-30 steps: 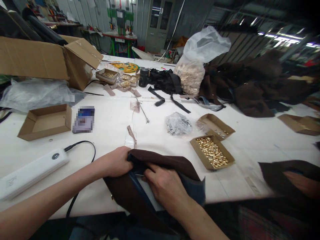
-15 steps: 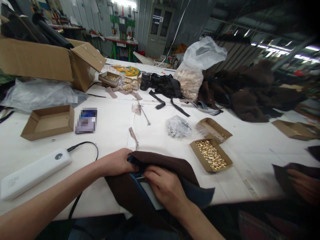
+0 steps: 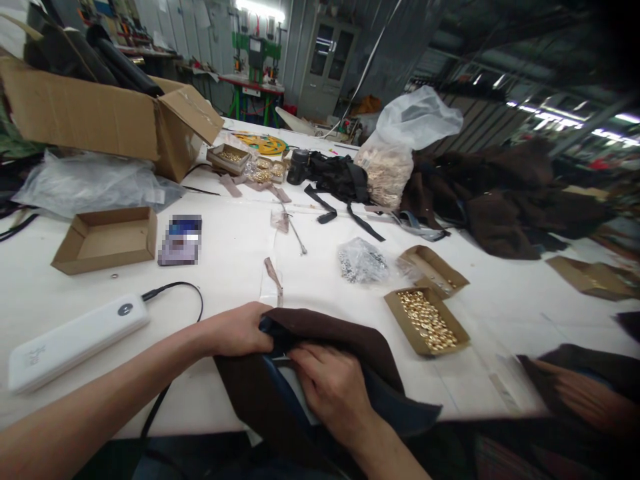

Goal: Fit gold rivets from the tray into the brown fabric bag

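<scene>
A dark brown fabric piece [image 3: 330, 325] with a blue inner side lies folded at the table's front edge, its lower part hanging over. My left hand [image 3: 243, 329] is closed on the upper left edge of the fold, fingertips tucked inside. My right hand [image 3: 330, 383] reaches into the fold from the front, its fingers bent and pressed together close to the left ones. A thin silvery edge [image 3: 283, 359] shows at the right fingertips; what they pinch is mostly hidden. A cardboard tray of gold-coloured metal fittings [image 3: 429, 320] stands to the right of the fabric.
On the left lie a white power bank [image 3: 80, 343] with a black cable, a phone [image 3: 180, 241] and a cardboard tray [image 3: 105, 241]. A clear bag of small rings [image 3: 363, 261] sits mid-table. At the right edge, another person's hand [image 3: 585, 393] holds dark fabric.
The whole view has shifted slightly, so the table things sit a little further right. My hands keep the same hold on the fabric. The other person's hand has moved left.
</scene>
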`<state>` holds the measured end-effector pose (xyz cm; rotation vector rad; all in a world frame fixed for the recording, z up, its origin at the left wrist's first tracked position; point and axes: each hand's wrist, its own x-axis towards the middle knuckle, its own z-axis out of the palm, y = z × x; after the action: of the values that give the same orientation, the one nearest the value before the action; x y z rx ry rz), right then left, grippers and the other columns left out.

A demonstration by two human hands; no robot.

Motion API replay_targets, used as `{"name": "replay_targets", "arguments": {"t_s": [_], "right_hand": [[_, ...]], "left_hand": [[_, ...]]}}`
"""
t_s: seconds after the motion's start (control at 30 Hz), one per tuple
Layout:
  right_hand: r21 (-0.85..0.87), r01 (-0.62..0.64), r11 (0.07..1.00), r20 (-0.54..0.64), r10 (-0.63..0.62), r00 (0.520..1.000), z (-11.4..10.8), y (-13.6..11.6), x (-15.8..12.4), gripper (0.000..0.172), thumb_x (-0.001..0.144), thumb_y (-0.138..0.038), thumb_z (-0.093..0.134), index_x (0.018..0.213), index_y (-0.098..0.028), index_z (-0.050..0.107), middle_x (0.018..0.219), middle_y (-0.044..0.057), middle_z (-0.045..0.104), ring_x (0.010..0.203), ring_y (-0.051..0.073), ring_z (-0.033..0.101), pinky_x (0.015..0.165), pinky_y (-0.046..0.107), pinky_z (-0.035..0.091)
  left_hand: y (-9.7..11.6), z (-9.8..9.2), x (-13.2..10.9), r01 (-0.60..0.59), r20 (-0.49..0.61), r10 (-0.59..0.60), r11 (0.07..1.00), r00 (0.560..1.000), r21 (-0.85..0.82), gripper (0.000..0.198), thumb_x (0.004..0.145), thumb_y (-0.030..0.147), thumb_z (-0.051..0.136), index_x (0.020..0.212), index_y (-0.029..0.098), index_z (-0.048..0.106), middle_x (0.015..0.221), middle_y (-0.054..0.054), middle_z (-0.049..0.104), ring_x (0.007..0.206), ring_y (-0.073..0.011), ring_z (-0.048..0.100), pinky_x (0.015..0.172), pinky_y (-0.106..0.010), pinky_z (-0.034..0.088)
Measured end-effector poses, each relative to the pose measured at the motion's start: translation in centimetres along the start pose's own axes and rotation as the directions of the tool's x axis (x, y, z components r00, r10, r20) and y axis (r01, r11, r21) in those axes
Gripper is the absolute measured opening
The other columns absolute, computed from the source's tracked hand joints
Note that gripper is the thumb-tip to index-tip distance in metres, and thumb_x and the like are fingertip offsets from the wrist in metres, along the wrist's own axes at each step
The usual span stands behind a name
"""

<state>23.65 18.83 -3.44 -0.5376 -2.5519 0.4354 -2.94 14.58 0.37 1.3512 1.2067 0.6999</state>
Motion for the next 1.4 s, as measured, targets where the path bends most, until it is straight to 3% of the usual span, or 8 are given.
{"name": "replay_targets", "arguments": {"t_s": [0.27, 0.43, 0.57, 0.67, 0.8, 1.0, 1.23, 1.4], "right_hand": [[0.038, -0.126, 0.991, 0.036, 0.125, 0.992, 0.2, -0.3, 0.5, 0.025, 0.110, -0.017, 0.061, 0.111, -0.028, 0.083, 0.104, 0.005, 0.087, 0.092, 0.021, 0.082, 0.087, 0.029, 0.060], [0.040, -0.135, 0.990, -0.023, 0.136, 0.990, 0.3, -0.8, 0.7, 0.019, 0.109, -0.018, 0.066, 0.109, -0.029, 0.082, 0.103, 0.002, 0.087, 0.091, 0.021, 0.082, 0.086, 0.030, 0.058], [-0.040, -0.038, 0.998, -0.077, 0.035, 0.996, 0.7, -0.7, 0.1, 0.023, 0.110, -0.012, 0.061, 0.113, -0.026, 0.079, 0.106, 0.003, 0.087, 0.090, 0.021, 0.082, 0.083, 0.031, 0.055], [-0.179, 0.006, 0.984, -0.063, -0.018, 0.998, 1.1, -0.6, -0.3, 0.024, 0.110, -0.012, 0.058, 0.107, -0.024, 0.078, 0.088, 0.003, 0.082, 0.075, 0.020, 0.077, 0.070, 0.034, 0.049], [-0.312, 0.073, 0.947, -0.085, -0.104, 0.991, 1.1, -0.7, -0.2, 0.028, 0.113, -0.016, 0.054, 0.096, -0.022, 0.075, 0.071, 0.002, 0.070, 0.061, 0.020, 0.066, 0.062, 0.038, 0.040], [-0.234, 0.032, 0.972, -0.096, -0.056, 0.994, 0.5, -0.9, 0.8, 0.032, 0.117, -0.025, 0.053, 0.106, -0.023, 0.083, 0.074, 0.002, 0.077, 0.063, 0.017, 0.070, 0.063, 0.033, 0.039], [-0.228, -0.032, 0.973, -0.009, 0.031, 0.999, 0.4, -1.0, 1.0, 0.029, 0.111, -0.020, 0.059, 0.094, -0.028, 0.082, 0.077, 0.000, 0.080, 0.065, 0.019, 0.075, 0.064, 0.036, 0.036], [-0.243, 0.045, 0.969, -0.047, -0.058, 0.997, 0.9, -1.2, 0.4, 0.028, 0.111, -0.014, 0.054, 0.104, -0.024, 0.080, 0.083, 0.003, 0.081, 0.069, 0.020, 0.074, 0.065, 0.035, 0.039]], "left_hand": [[-0.4, 0.0, -0.1, 0.025, 0.030, -0.021, 0.990, 0.999, -0.139, 0.032, 0.072, 0.018, 0.067, 0.102, 0.016, 0.079, 0.088, 0.002, 0.068, 0.081, -0.0185, 0.055, 0.069, -0.027, 0.040], [-0.6, 0.2, -0.2, 0.008, 0.030, -0.003, 0.985, 1.000, -0.172, 0.030, 0.075, 0.022, 0.068, 0.102, 0.016, 0.078, 0.096, 0.000, 0.075, 0.089, -0.0231, 0.064, 0.077, -0.029, 0.048], [-0.3, 1.1, -0.6, 0.085, -0.187, -0.054, 0.983, 0.981, 0.162, 0.015, 0.078, 0.024, 0.066, 0.090, 0.020, 0.074, 0.094, -0.002, 0.079, 0.095, -0.0283, 0.073, 0.080, -0.032, 0.052], [0.6, 2.2, -1.2, 0.295, -0.376, -0.127, 0.852, 0.918, 0.433, 0.004, 0.083, 0.026, 0.068, 0.085, 0.023, 0.071, 0.092, -0.008, 0.080, 0.091, -0.0336, 0.076, 0.075, -0.037, 0.048], [1.8, 3.2, -1.9, 0.369, -0.410, -0.118, 0.698, 0.904, 0.614, 0.007, 0.088, 0.025, 0.066, 0.085, 0.025, 0.071, 0.094, -0.010, 0.082, 0.095, -0.0377, 0.080, 0.072, -0.039, 0.043], [2.2, 3.2, -2.6, 0.314, -0.385, -0.096, 0.769, 0.918, 0.557, 0.011, 0.087, 0.018, 0.065, 0.085, 0.026, 0.073, 0.094, -0.007, 0.083, 0.097, -0.0345, 0.081, 0.074, -0.037, 0.045], [3.0, 3.1, -2.9, 0.203, -0.372, -0.024, 0.870, 0.928, 0.449, 0.018, 0.083, 0.010, 0.064, 0.090, 0.023, 0.076, 0.101, -0.010, 0.084, 0.100, -0.0318, 0.079, 0.081, -0.034, 0.050], [1.8, 2.7, -2.7, 0.187, -0.391, -0.049, 0.928, 0.919, 0.323, 0.010, 0.082, 0.014, 0.069, 0.089, 0.020, 0.073, 0.092, -0.008, 0.080, 0.088, -0.0279, 0.075, 0.074, -0.032, 0.048]]}}
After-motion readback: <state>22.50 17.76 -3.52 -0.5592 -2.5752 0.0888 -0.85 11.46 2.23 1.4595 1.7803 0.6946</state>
